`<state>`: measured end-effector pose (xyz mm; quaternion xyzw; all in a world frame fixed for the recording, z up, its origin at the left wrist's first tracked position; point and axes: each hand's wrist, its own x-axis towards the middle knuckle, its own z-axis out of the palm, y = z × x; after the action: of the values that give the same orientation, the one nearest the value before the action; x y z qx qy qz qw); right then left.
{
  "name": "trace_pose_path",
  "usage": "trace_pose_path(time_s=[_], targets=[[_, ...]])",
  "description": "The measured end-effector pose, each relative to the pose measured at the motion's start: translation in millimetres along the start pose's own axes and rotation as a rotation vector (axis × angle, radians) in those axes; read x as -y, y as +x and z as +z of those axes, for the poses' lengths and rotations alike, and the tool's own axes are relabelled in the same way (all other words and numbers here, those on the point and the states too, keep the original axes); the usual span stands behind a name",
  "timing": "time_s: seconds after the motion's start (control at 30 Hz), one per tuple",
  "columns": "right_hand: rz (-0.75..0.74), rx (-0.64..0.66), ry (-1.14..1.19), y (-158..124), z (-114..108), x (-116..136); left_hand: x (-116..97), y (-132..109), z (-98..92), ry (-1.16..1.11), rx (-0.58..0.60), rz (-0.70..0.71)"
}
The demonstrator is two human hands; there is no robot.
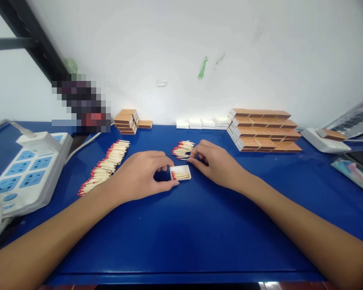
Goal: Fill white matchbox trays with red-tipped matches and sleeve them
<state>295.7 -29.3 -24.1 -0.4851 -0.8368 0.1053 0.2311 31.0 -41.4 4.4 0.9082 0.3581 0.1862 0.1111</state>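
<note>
A small white matchbox tray (180, 172) with several red-tipped matches in it lies on the blue table (181, 237). My left hand (140, 175) curls around the tray's left end, thumb and forefinger pinching it. My right hand (218, 163) rests just right of the tray, its fingers closed on matches at the near edge of a small pile of matches (183, 149). A long row of matches (104, 167) lies to the left of my left hand.
Stacked brown matchboxes (263, 131) stand at the back right, a smaller stack (127, 121) at the back left, white empty trays (204, 123) between them. A white power strip (30, 169) with cables sits at the left edge. A phone (361, 159) lies far right.
</note>
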Motion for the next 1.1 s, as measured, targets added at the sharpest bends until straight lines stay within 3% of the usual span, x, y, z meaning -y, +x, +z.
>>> trace_pose_path(time_s=[0.17, 0.67, 0.83, 1.1], targets=[[-0.02, 0.04, -0.036, 3, 3, 3, 0, -1, -1.0, -0.01, 0.016, 0.005], [-0.041, -0.009, -0.03, 4, 8, 0, 2, 0, 0.7, 0.004, 0.002, 0.007], [-0.004, 0.033, -0.051, 6, 3, 2, 4, 0, 1.1, 0.02, -0.004, 0.003], [-0.042, -0.029, -0.059, 3, -5, 9, 4, 0, 1.0, 0.046, -0.058, -0.061]])
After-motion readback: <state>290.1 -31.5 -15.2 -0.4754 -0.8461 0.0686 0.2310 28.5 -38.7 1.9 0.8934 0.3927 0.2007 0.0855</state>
